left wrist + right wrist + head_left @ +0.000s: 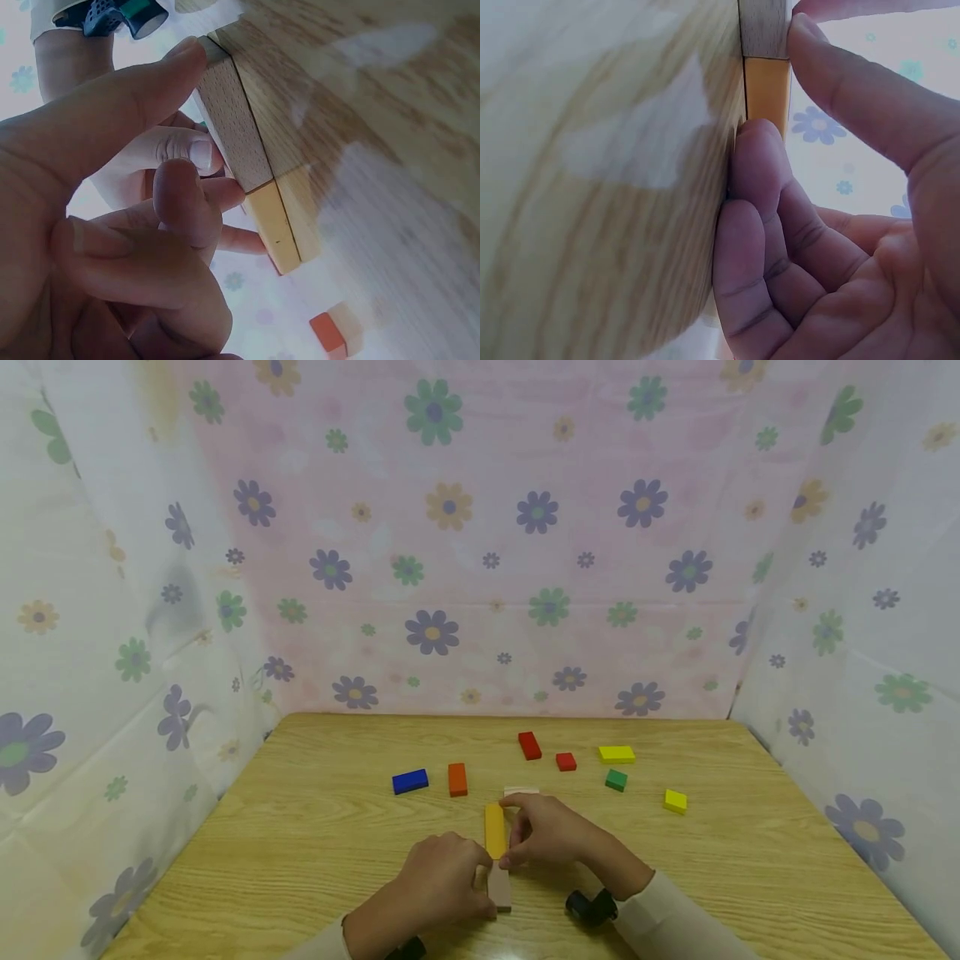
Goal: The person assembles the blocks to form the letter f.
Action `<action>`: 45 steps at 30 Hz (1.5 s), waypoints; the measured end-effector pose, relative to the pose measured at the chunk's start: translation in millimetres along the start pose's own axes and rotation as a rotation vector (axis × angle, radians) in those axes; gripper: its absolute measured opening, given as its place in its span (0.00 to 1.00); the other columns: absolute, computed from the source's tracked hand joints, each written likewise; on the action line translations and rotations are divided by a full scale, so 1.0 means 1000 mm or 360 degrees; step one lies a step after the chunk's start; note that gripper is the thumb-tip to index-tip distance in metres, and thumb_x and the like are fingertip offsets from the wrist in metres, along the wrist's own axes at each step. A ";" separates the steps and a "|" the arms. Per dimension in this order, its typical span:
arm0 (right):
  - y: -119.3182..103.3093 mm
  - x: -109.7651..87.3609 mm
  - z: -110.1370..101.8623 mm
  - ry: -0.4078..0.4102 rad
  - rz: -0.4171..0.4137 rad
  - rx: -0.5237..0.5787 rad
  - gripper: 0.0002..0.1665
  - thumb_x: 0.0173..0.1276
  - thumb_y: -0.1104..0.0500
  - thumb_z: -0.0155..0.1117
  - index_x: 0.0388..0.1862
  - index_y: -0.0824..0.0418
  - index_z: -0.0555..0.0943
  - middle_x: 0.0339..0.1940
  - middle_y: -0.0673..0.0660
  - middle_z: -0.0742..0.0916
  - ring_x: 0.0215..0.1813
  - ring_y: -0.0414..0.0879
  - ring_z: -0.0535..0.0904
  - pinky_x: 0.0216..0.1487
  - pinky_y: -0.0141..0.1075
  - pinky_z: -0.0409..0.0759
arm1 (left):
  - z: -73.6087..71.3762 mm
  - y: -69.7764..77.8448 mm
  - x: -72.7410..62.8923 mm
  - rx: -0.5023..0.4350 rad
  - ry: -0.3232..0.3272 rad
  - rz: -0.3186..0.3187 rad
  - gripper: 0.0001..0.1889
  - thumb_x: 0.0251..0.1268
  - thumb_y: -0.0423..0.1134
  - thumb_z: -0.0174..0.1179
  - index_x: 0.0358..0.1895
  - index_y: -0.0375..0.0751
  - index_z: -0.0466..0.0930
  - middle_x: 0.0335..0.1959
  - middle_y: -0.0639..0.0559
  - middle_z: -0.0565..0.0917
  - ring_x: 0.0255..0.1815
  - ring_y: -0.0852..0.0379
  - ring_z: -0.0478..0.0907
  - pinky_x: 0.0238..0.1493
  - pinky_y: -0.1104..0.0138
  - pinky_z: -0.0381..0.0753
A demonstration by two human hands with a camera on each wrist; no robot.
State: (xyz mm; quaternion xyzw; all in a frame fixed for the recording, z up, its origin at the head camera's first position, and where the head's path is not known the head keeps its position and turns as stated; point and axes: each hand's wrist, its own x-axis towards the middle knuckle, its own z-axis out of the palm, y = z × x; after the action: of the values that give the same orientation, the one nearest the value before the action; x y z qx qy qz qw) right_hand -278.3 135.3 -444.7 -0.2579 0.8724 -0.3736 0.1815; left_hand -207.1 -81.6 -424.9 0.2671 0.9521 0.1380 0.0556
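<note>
A plain wooden block (499, 891) and a yellow-orange block (495, 832) lie end to end on the table, pointing away from me. My left hand (447, 875) grips the wooden block, thumb at its near end and forefinger by the joint. Beyond it, my right hand (553, 832) spans the yellow-orange block, forefinger at the far end, thumb near the joint. In the left wrist view the ends of the wooden block (236, 120) and yellow-orange block (274, 225) meet. The right wrist view has the right fingers (757, 165) bent along the yellow-orange block's side.
A pale block (521, 790) lies just past the right hand, partly hidden. Further back are blue (410, 782) and orange (457, 780) blocks, two red blocks (529, 746), two yellow ones (617, 755) and a green one (617, 780). Flowered cloth (495, 568) surrounds the table.
</note>
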 end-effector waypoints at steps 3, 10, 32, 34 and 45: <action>0.000 0.001 0.001 0.0005 0.0000 0.0006 0.56 0.55 0.50 0.85 0.77 0.65 0.67 0.28 0.48 0.87 0.31 0.43 0.82 0.33 0.34 0.79 | 0.000 -0.002 0.000 0.0012 0.0006 0.0002 0.24 0.44 0.60 0.82 0.45 0.56 0.92 0.34 0.67 0.88 0.28 0.70 0.75 0.26 0.69 0.75; -0.001 0.001 0.002 0.0011 0.0012 0.0006 0.56 0.56 0.49 0.85 0.78 0.65 0.67 0.28 0.49 0.87 0.30 0.43 0.81 0.32 0.34 0.78 | 0.000 -0.004 0.000 0.0018 0.0016 0.0003 0.25 0.43 0.61 0.82 0.46 0.58 0.91 0.30 0.67 0.86 0.30 0.69 0.77 0.24 0.69 0.74; -0.001 0.000 0.001 0.0052 0.0040 -0.0124 0.54 0.53 0.45 0.85 0.75 0.60 0.71 0.35 0.51 0.84 0.35 0.44 0.77 0.34 0.36 0.76 | 0.000 -0.004 -0.001 -0.0013 0.0001 -0.0002 0.26 0.44 0.60 0.82 0.48 0.56 0.90 0.18 0.68 0.73 0.22 0.67 0.68 0.20 0.69 0.69; -0.002 0.000 0.001 0.0054 0.0041 -0.0124 0.54 0.54 0.45 0.85 0.76 0.60 0.71 0.34 0.51 0.84 0.35 0.44 0.77 0.33 0.36 0.76 | 0.000 -0.004 -0.001 -0.0016 0.0004 0.0001 0.26 0.44 0.60 0.82 0.48 0.56 0.90 0.18 0.67 0.73 0.21 0.67 0.68 0.20 0.69 0.69; -0.002 -0.001 0.002 0.0082 0.0066 -0.0168 0.63 0.53 0.43 0.85 0.80 0.63 0.63 0.30 0.50 0.83 0.30 0.43 0.76 0.28 0.34 0.73 | 0.001 -0.004 0.000 -0.0017 0.0007 -0.0003 0.25 0.44 0.60 0.82 0.47 0.56 0.91 0.18 0.68 0.73 0.21 0.68 0.68 0.20 0.69 0.70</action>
State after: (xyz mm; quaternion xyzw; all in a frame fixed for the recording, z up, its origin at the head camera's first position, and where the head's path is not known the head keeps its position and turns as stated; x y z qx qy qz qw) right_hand -275.8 133.8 -443.8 -0.2394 0.9004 -0.3296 0.1529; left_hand -208.7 -84.7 -427.0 0.2654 0.9518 0.1437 0.0550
